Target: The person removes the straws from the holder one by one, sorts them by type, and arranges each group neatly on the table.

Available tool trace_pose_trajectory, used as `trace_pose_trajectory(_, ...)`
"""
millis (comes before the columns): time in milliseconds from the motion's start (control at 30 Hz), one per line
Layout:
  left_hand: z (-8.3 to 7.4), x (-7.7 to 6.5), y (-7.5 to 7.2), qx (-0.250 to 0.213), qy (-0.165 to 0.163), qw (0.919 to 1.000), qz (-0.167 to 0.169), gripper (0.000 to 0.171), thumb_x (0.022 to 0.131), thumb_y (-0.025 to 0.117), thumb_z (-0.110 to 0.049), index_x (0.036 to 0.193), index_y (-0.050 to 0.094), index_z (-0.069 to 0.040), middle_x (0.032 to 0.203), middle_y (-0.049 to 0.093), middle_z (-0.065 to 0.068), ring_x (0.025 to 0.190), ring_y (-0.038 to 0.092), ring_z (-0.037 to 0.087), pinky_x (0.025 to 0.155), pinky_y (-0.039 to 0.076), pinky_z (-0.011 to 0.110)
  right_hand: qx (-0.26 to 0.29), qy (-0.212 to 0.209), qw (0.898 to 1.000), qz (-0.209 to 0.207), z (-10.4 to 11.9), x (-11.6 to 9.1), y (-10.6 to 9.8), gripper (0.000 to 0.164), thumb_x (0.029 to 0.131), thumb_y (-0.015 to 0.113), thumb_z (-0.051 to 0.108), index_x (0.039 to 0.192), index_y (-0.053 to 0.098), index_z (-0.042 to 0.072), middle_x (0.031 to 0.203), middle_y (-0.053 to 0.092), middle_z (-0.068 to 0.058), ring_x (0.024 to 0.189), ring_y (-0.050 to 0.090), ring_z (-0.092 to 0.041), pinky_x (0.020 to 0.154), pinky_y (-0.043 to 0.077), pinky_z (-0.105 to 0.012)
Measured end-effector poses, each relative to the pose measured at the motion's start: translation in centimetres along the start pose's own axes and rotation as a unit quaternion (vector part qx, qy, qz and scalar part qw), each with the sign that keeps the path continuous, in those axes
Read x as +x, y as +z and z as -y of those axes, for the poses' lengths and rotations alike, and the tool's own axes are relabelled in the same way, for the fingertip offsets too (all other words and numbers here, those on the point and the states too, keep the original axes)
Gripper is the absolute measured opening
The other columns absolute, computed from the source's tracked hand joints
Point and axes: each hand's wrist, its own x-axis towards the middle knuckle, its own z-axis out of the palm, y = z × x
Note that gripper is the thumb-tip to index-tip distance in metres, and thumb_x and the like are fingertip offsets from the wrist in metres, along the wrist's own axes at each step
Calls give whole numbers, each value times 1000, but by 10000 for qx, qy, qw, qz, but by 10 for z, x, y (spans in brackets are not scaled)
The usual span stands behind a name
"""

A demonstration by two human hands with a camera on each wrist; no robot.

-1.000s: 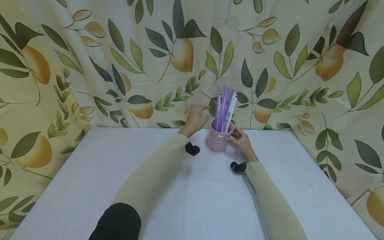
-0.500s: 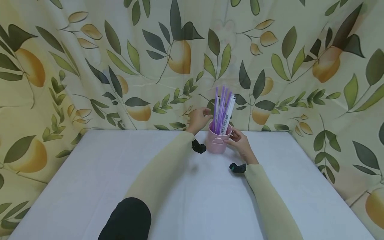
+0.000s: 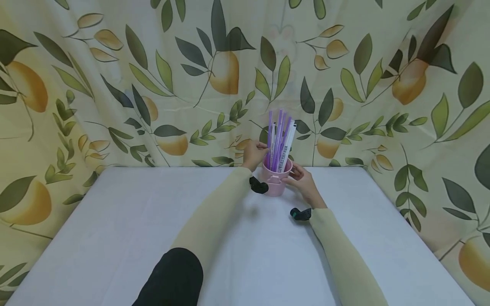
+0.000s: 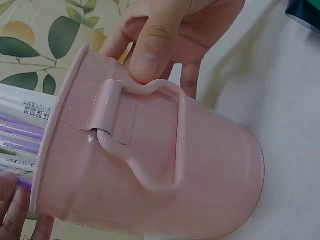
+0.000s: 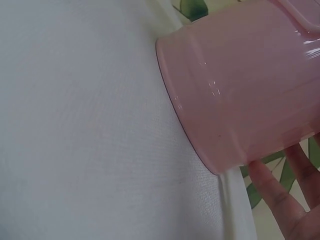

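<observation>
A pink bucket-shaped cup [image 3: 274,185] with a small handle [image 4: 182,145] stands upright near the table's far edge. Purple and white straws [image 3: 278,142], some with printed wrappers, rise from it. My right hand [image 3: 304,182] holds the cup's right side; in the left wrist view its thumb [image 4: 150,60] presses beside the handle while other fingers go behind. At the left, my left hand [image 3: 254,156] has its fingertips right at the rim and the outer purple straw. The left wrist view shows only part of these fingers [image 4: 15,215], fairly straight.
A white cloth covers the table [image 3: 245,255]. Close behind it hangs a curtain [image 3: 172,85] printed with fruit and leaves. Black wrist devices [image 3: 258,185] sit on both wrists, the left one overlapping the cup's lower left side in the head view.
My left hand has moved right, from a gap away to the straws and rim. The right hand keeps its hold on the cup. The head view has shifted slightly.
</observation>
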Motion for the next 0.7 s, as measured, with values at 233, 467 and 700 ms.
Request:
trace_pose_trajectory(233, -1, 1, 0, -240, 9, 9996, -120, 17, 87, 64, -8, 102, 67, 0, 101, 68, 14, 93, 62, 22, 74, 52, 22, -249, 57, 9995, 200, 12, -2, -3, 80, 84, 71, 15, 149, 24, 11, 152, 30, -16, 138, 33, -37, 114, 30, -48)
trace_pose_trajectory(467, -9, -3, -6, -572, 111, 9980, -262, 17, 89, 61, -9, 102, 65, 2, 103, 67, 16, 96, 62, 25, 78, 51, 25, -536, 276, 9974, 387, 24, -4, -5, 82, 85, 69, 16, 150, 20, 9, 152, 29, -19, 138, 30, -40, 114, 27, -51)
trace_pose_trajectory(700, -10, -5, -11, -675, 129, 9974, -227, 17, 89, 63, -11, 102, 64, 0, 103, 68, 14, 97, 63, 24, 79, 51, 23, -817, 394, 9952, 378, 31, -8, -3, 83, 84, 71, 17, 149, 20, 7, 151, 30, -21, 137, 32, -41, 113, 28, -50)
